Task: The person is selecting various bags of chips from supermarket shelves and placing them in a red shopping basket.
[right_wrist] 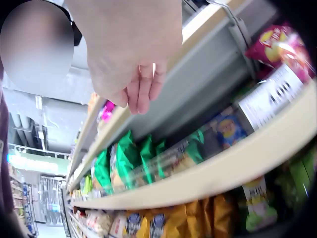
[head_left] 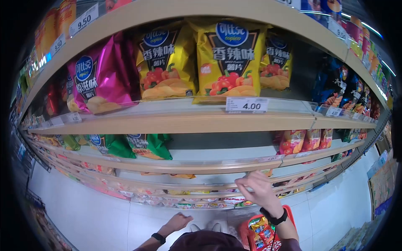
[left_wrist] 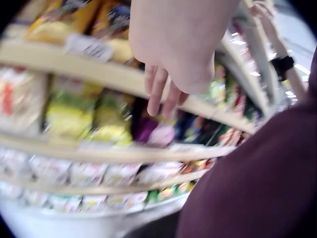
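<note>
My right hand (head_left: 257, 187) is raised in front of the lower shelves, its fingers loosely curled with nothing in them. In the right wrist view, this right hand (right_wrist: 136, 59) overlaps a bare stretch of shelf beside green chip bags (right_wrist: 126, 153). My left hand (head_left: 179, 221) hangs low near my body, holding nothing. The left wrist view has the left hand (left_wrist: 178, 54) with fingers pointing down before shelves of blurred snack bags. Yellow chip bags (head_left: 229, 58) and a magenta chip bag (head_left: 106, 73) stand on the upper shelf.
A red basket (head_left: 289, 211) with several snack packs (head_left: 261, 232) stands on the floor (head_left: 109, 213) below my right arm. Pink-red bags (head_left: 293, 141) sit right on the second shelf. A price label (head_left: 247, 105) is on the upper shelf's edge.
</note>
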Available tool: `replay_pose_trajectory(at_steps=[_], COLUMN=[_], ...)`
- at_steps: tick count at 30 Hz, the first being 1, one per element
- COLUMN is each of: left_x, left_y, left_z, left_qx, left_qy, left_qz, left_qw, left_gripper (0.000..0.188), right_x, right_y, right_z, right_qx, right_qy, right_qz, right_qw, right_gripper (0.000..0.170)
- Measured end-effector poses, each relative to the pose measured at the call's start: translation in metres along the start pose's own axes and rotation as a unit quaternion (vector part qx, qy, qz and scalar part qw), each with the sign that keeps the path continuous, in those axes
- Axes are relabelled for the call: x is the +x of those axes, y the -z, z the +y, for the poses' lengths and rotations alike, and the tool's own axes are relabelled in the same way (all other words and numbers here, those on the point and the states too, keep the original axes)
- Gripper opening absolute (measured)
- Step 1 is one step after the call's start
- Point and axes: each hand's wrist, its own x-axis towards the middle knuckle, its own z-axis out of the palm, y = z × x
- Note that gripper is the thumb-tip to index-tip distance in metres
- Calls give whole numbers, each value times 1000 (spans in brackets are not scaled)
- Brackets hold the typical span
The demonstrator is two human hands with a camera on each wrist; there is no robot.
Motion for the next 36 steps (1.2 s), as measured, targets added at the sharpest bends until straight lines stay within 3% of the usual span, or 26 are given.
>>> replay_pose_trajectory(at_steps=[1,3,4,6,7,8,10,12,14,16,17,18,20,23,24,25,28,30,33,36], left_x=[-33,-118,-178,-255,-282,-296,-302,-279,-283,-264,-247,-225,-177,-116,-98,-83,-60,-58,-68,-98], left_y=[-39,-133,-200,-256,-254,-239,-206,-158,-206,-236,-237,-236,-232,-216,-201,-184,-157,-157,-148,-190], left_z=[-13,-43,-66,-64,-49,-32,2,29,4,-27,-42,-55,-79,-110,-114,-118,-126,-133,-119,-121], left_qx=[-74,-144,-105,-49,-98,-178,-324,-408,-446,-471,-300,-104,-135,-218,-250,-256,-269,-268,-346,-167], left_qy=[96,289,251,450,497,546,611,619,562,545,434,294,357,344,353,327,263,242,351,219], left_qz=[-86,-99,-61,-330,-383,-355,-228,-97,-27,-41,-110,-173,-142,1,28,37,50,46,-39,-32], left_qw=[989,941,960,828,773,737,685,664,696,692,842,934,914,913,901,909,925,931,869,961], left_gripper=[26,30,28,27,27,27,29,32,31,27,26,26,23,21,22,22,24,25,25,25], right_x=[-20,-54,-69,-110,-137,-164,-211,-235,-258,-281,-293,-304,-323,-350,-356,-382,-347,-374,-410,-394], right_y=[-18,-47,-58,-76,-79,-80,-80,-81,-82,-92,-100,-109,-128,-130,-127,-127,-115,-120,-131,-133], right_z=[2,6,8,13,19,25,41,41,35,24,18,12,4,0,-4,0,-28,-39,-42,-47], right_qx=[10,24,27,21,9,-6,18,-18,-44,-40,-32,-16,2,-24,-36,-44,-41,-40,-78,-120], right_qy=[-45,-105,-121,-171,-202,-232,-363,-405,-416,-400,-390,-382,-371,-403,-438,-434,-539,-565,-515,-528], right_qz=[-52,-131,-157,-229,-276,-321,-481,-558,-630,-678,-697,-711,-718,-670,-607,-557,-417,-276,-186,-193], right_qw=[998,986,980,958,940,918,798,724,655,615,601,591,590,623,662,707,730,777,833,819], right_gripper=[16,18,22,27,29,30,40,50,52,54,55,56,59,55,54,53,45,35,25,18])
